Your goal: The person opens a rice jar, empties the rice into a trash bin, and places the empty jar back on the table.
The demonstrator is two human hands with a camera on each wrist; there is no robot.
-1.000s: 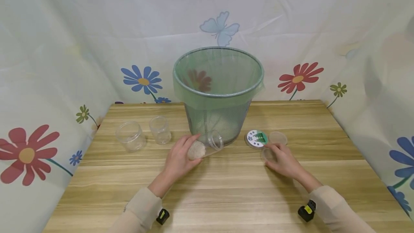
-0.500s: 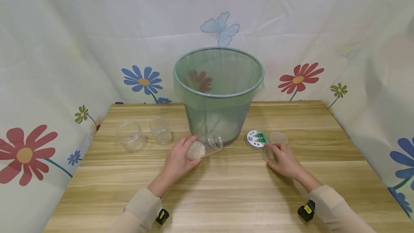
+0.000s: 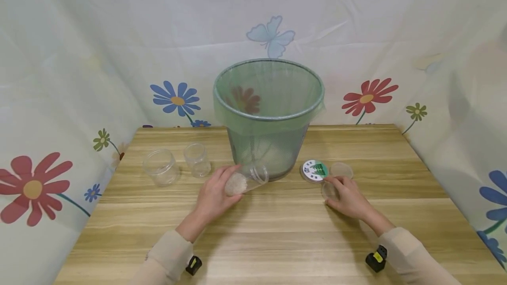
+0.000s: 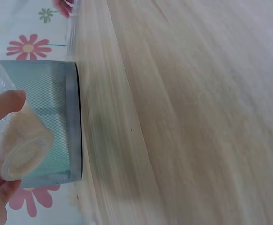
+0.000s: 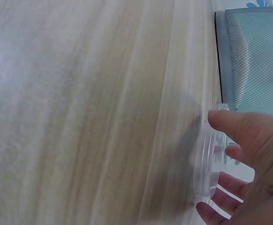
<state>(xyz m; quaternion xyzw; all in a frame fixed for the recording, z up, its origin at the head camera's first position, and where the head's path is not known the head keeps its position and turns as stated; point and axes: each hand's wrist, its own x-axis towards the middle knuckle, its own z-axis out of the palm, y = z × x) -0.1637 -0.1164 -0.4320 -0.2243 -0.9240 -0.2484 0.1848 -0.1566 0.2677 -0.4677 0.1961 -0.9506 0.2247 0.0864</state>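
Note:
My left hand point(image 3: 214, 192) grips a clear plastic jar point(image 3: 251, 177), tilted with its open mouth toward the right, in front of the bin. White grains that look like rice point(image 3: 236, 184) lie at the jar's bottom end. In the left wrist view, thumb and fingers wrap the jar point(image 4: 26, 152) near its base. On the right, my right hand point(image 3: 348, 199) holds a clear round lid point(image 3: 329, 191) by its edge, low at the tabletop. The right wrist view shows thumb and fingers at opposite sides of this lid point(image 5: 205, 164). Beside it lies a lid with a white and green label point(image 3: 314, 170).
A mesh bin point(image 3: 261, 148) with a green liner stands at the back centre. Two clear jars stand at the left, one wide point(image 3: 162, 170) and one narrow point(image 3: 198, 164). Another clear lid point(image 3: 341, 170) lies behind my right hand. Flowered curtains surround the wooden table point(image 3: 277, 241).
My left hand and the jar of grains have shifted slightly left, a little away from the bin. The right hand stays at the clear lid, almost still.

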